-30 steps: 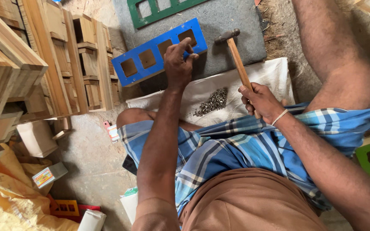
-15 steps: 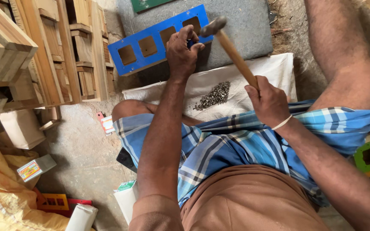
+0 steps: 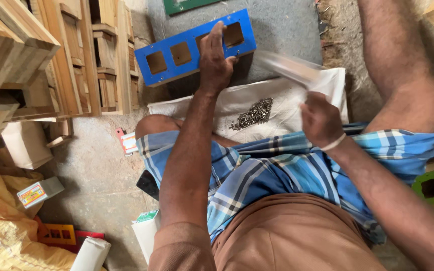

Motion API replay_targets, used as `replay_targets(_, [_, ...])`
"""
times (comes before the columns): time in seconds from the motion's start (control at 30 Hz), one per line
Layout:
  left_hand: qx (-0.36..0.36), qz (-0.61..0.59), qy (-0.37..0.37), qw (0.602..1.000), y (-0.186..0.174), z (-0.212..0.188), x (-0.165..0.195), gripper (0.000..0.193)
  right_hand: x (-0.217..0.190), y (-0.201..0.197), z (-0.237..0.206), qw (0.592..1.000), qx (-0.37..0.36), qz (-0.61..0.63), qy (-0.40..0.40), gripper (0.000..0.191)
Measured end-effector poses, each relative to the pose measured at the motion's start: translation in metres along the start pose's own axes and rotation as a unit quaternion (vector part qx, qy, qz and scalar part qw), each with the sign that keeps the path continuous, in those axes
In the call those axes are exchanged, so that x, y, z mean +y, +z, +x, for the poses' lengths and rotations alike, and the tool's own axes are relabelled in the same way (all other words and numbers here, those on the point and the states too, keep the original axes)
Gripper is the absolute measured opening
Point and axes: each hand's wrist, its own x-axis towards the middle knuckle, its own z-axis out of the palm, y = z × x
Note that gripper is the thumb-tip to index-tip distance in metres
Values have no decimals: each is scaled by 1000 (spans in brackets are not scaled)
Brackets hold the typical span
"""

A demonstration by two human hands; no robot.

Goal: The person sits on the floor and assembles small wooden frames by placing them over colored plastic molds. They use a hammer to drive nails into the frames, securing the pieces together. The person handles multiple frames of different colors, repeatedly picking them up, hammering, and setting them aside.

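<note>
Frame: blue wooden frame (image 3: 177, 52), flat on grey mat (image 3: 287, 30), long axis left-right, right end tilted up/away.
L hand (image 3: 216, 60): pressed on frame, fingers spread, not clasped.
R hand (image 3: 320, 119): fist closed on hammer (image 3: 287, 68), blurred, head toward frame.
Nails (image 3: 253, 113): pile on white cloth (image 3: 297, 108), near frame.

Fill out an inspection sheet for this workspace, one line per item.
Surface: grey slab on a concrete floor.
Job's things: blue wooden frame with square holes; motion-blurred hammer; nail pile on white cloth.
Clutter: small boxes, yellow sack.
Hands: left hand presses the frame; right hand grips the hammer.
Cables: nothing seen.
Surroundings: stacked bare wooden frames.
</note>
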Motion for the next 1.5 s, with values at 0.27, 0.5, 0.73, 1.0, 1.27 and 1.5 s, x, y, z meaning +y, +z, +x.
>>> replay_targets(0.27, [6, 12, -2, 1000, 8, -1, -8, 103, -5, 3, 10, 992, 68, 104, -21, 29])
replay_targets(0.5, [3, 25, 13, 1000, 2, 1, -4, 104, -7, 6, 11, 999, -19, -37, 28, 27])
replay_targets(0.73, [-2, 1, -8, 1000, 5, 2, -5, 101, -7, 4, 2, 999, -31, -6, 14, 27])
replay_targets(1.0, [-57, 38, 89, 994, -69, 29, -25, 95, 40, 4, -29, 983, 47, 68, 164, 22])
replay_targets(1.27, [-242, 251, -103, 931, -170, 32, -49, 114, 52, 40, -20, 864, -140, 364, 319, 27])
replay_targets(1.5, [-126, 332, -105, 929, -80, 14, 12, 113, 54, 41, -22, 795, -256, 424, 351, 31])
